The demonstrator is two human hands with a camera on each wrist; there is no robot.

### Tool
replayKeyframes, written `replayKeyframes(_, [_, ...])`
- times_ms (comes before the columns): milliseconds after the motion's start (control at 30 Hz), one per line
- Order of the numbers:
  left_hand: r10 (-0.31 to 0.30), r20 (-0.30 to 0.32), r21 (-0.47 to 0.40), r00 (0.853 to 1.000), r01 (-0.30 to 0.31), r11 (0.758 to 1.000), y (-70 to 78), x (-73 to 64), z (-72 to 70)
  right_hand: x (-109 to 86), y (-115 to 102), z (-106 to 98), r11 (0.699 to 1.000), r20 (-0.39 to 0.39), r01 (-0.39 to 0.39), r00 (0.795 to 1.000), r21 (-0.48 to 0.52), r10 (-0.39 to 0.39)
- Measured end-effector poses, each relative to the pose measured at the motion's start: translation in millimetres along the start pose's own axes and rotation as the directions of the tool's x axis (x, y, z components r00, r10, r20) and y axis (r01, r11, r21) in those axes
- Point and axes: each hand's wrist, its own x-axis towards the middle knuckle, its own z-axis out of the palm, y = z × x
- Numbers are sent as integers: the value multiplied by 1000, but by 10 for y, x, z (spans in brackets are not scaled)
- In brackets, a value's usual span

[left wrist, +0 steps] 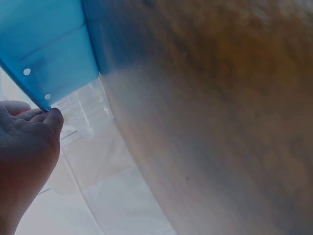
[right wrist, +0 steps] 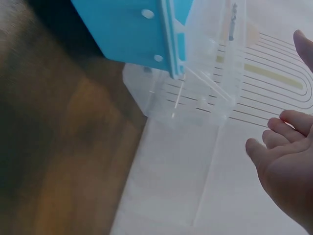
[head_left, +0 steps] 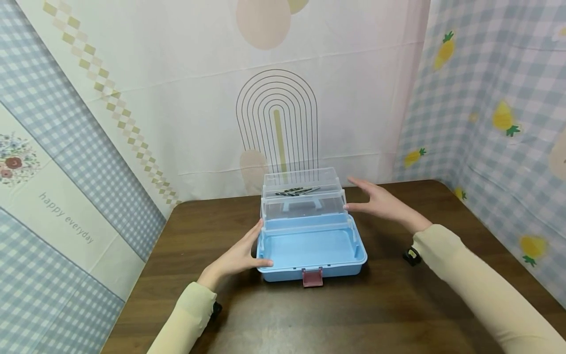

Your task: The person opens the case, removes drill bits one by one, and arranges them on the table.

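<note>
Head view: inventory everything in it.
Box: one, light blue, open on the table
Latch: one, pink, box front
Trays: count unclear, transparent, raised above box's back
Thin rods: several, dark, in a raised tray
Table: one, brown, under the box
Printed cloth: count unclear, white and blue-checked, around table
Wrist devices: two, black, by the sleeves
Sleeves: two, cream, lower left and right
Left hand: one, bare, box's left side
Right hand: one, bare, right of trays

Wood-grained bench (head_left: 300,319) before a white backdrop (head_left: 367,113) printed with concentric arches (head_left: 277,123). At right, pale-blue gingham (head_left: 468,93) bears yellow pineapples (head_left: 502,118); at left, checked cloth (head_left: 53,93) borders a flower print (head_left: 15,160) and the lettering "happy everyday" (head_left: 66,218).
</note>
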Motion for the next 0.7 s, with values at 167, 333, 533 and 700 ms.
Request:
replayKeyframes(167, [-1, 0, -7, 1000, 1, 1000, 10, -4, -3, 156, -134, -83, 999, 40, 32, 999, -39, -30])
replayKeyframes(333, [0, -4, -9, 1000, 0, 1000, 8, -15, 0, 314, -271, -150, 998, 82, 41, 996, -57, -36])
replayKeyframes(533, [-10, -4, -9, 1000, 10, 1000, 7, -9, 1, 477, -416, -235, 993, 87, 71, 994, -94, -63])
replayKeyframes(700, [-15, -2, -5, 1000, 15, 1000, 15, 4, -2, 605, -520, -326, 991, 75, 90, 994, -103, -82])
